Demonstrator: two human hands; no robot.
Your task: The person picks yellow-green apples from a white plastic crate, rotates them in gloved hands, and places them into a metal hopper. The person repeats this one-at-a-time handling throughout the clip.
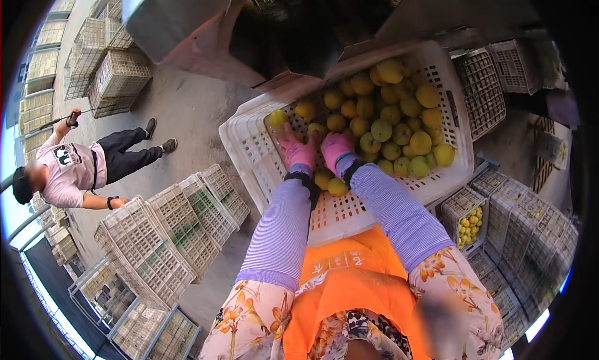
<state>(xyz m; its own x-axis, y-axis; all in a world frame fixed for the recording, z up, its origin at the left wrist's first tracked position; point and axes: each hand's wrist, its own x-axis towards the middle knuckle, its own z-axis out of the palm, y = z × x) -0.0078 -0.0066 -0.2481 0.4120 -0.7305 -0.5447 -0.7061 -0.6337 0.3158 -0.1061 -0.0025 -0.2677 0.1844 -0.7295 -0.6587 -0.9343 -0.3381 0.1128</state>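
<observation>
A white plastic crate (276,191) with slotted walls lies before me, tilted, holding many round yellow-green stone fruits (381,130). Both my hands wear pink gloves and reach down into it. My left hand (298,150) is on the left side with its fingers spread, near a yellow-green fruit (278,118) and another beside its fingertips. Close to its right, my right hand (337,149) sits at the edge of the main heap; its fingertips are hidden, so any grip is unclear. A few fruits (337,187) lie below my wrists.
A metal machine chute (201,46) overhangs the crate's far side. At left, a person (70,172) has one hand at a row of stacked crates (154,243). More crates (514,215) stand at right, one filled with yellow fruit (470,226).
</observation>
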